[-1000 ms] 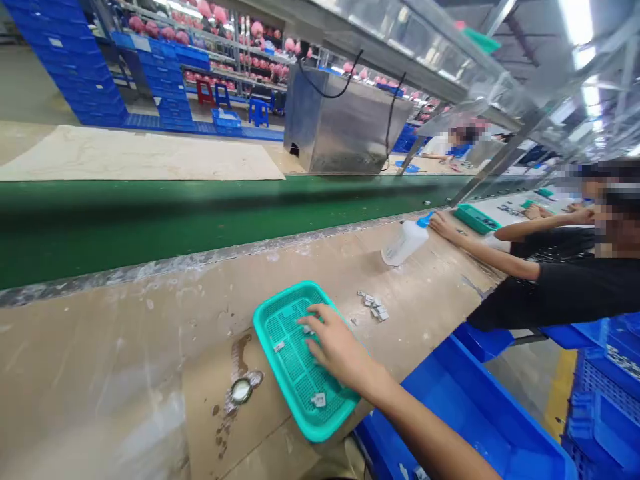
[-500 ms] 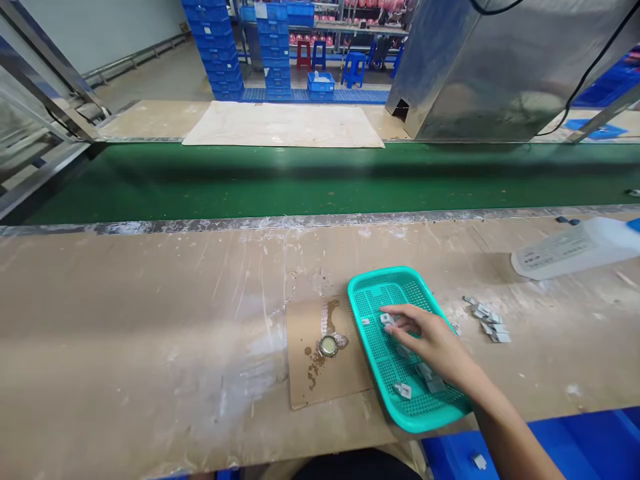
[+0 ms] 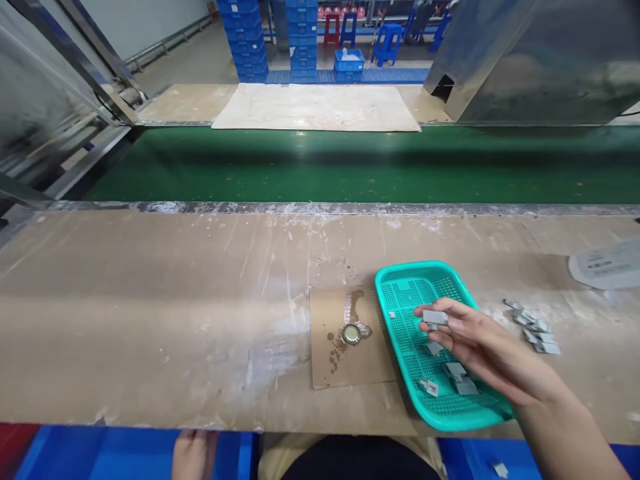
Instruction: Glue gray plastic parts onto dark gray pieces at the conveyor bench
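On the scuffed brown workbench beside a green conveyor belt (image 3: 350, 167), the right hand (image 3: 480, 347) pinches 1 small grey metal clip (image 3: 434, 317) over the teal mesh tray (image 3: 400, 327), while the left hand (image 3: 194, 453) rests empty, curled at the bench's near edge.

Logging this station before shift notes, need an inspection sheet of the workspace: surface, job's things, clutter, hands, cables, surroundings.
Surface: brown bench top, scratched, with white smears; a cardboard square lies on it, stained.
Job's things: teal mesh tray at the near edge, holding several small grey parts; one grey part pinched in the fingertips.
Clutter: a loose row of grey pieces right of the tray; a round cap on the cardboard; a white bottle lying at the far right.
Hands: right hand over the tray, holding the part; left hand low below the bench edge, holding nothing visible.
Cables: nothing seen.
Surroundings: green conveyor belt, metal box, stacked blue crates, stools behind.
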`<state>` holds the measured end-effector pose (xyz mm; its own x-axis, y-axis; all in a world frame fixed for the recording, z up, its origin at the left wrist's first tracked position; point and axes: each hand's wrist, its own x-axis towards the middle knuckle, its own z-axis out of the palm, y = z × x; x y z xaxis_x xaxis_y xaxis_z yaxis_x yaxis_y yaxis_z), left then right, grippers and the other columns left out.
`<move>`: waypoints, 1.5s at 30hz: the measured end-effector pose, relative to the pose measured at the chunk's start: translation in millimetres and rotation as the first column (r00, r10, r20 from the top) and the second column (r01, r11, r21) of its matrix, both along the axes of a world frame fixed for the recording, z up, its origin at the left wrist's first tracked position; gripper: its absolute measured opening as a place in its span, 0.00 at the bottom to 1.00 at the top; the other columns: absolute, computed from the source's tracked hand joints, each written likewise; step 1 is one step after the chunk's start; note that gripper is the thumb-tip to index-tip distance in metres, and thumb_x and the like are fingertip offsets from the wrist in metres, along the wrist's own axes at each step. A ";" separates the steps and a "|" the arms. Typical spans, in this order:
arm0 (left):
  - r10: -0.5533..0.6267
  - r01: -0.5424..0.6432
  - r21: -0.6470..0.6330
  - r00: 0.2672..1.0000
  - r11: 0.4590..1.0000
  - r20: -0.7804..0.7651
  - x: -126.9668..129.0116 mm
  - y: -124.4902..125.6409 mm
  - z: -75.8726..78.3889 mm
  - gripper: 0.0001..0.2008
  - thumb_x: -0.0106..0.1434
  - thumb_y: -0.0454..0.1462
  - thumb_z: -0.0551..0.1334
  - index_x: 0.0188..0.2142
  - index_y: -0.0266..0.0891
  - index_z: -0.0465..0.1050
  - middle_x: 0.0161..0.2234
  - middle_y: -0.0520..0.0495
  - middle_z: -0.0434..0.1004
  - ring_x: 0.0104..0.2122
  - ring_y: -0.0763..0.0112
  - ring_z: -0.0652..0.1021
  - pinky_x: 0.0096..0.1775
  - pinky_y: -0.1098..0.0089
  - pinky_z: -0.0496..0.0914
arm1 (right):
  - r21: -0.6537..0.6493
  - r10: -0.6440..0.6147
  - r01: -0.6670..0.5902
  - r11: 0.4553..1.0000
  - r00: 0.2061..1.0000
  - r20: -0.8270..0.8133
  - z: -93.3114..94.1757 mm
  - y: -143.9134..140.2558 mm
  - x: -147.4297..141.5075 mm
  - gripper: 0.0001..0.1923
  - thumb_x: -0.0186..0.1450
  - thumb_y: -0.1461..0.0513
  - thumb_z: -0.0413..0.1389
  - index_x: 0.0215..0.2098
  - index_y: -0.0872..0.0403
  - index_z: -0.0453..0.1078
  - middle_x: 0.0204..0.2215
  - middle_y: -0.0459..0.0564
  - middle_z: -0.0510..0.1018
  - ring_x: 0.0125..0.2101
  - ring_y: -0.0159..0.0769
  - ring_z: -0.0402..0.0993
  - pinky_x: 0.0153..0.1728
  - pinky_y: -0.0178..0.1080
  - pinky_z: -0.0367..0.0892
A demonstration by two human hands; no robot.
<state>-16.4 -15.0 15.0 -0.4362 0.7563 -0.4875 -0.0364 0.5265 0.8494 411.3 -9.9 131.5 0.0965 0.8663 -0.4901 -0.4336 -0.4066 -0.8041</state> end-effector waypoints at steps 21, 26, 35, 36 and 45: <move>-0.144 0.125 0.072 0.867 0.990 0.478 59.9 -31.5 92.8 0.14 0.50 0.39 0.71 0.33 0.34 0.72 0.33 0.43 0.80 0.34 0.66 0.80 0.41 0.67 0.75 | 0.365 -0.257 -0.593 0.718 0.263 0.930 -17.3 10.8 -67.8 0.11 0.67 0.58 0.51 0.45 0.46 0.73 0.39 0.47 0.79 0.39 0.42 0.75 0.38 0.43 0.71; -0.188 0.089 0.185 0.751 0.979 0.632 85.8 -22.4 90.0 0.10 0.46 0.35 0.73 0.27 0.35 0.77 0.27 0.49 0.79 0.28 0.75 0.77 0.33 0.76 0.74 | 0.356 -0.391 -0.578 0.735 0.068 0.918 -22.7 12.3 -72.5 0.10 0.67 0.60 0.52 0.43 0.53 0.73 0.38 0.51 0.79 0.38 0.44 0.76 0.37 0.42 0.71; -0.360 0.284 0.224 0.666 0.932 0.653 113.4 -18.2 91.0 0.06 0.48 0.36 0.72 0.27 0.38 0.80 0.29 0.47 0.81 0.26 0.76 0.78 0.31 0.78 0.73 | 0.270 -0.335 -0.721 0.638 0.056 0.941 -33.0 14.9 -74.8 0.07 0.66 0.65 0.53 0.40 0.57 0.72 0.34 0.51 0.78 0.36 0.39 0.73 0.39 0.42 0.70; -0.367 0.296 0.222 0.662 0.929 0.653 114.7 -18.3 91.0 0.06 0.48 0.36 0.72 0.27 0.37 0.80 0.29 0.47 0.81 0.26 0.76 0.78 0.31 0.78 0.73 | 0.264 -0.332 -0.727 0.634 0.051 0.942 -33.9 14.7 -75.0 0.07 0.66 0.65 0.53 0.40 0.57 0.71 0.34 0.51 0.78 0.35 0.40 0.73 0.38 0.42 0.70; -0.367 0.332 0.182 0.669 0.926 0.647 116.3 -17.3 92.4 0.07 0.52 0.35 0.69 0.31 0.34 0.78 0.30 0.45 0.80 0.29 0.72 0.78 0.32 0.74 0.74 | 0.185 -0.283 -0.748 0.638 -0.005 0.959 -36.2 13.9 -75.9 0.08 0.66 0.65 0.50 0.40 0.56 0.71 0.34 0.52 0.79 0.36 0.42 0.72 0.39 0.46 0.69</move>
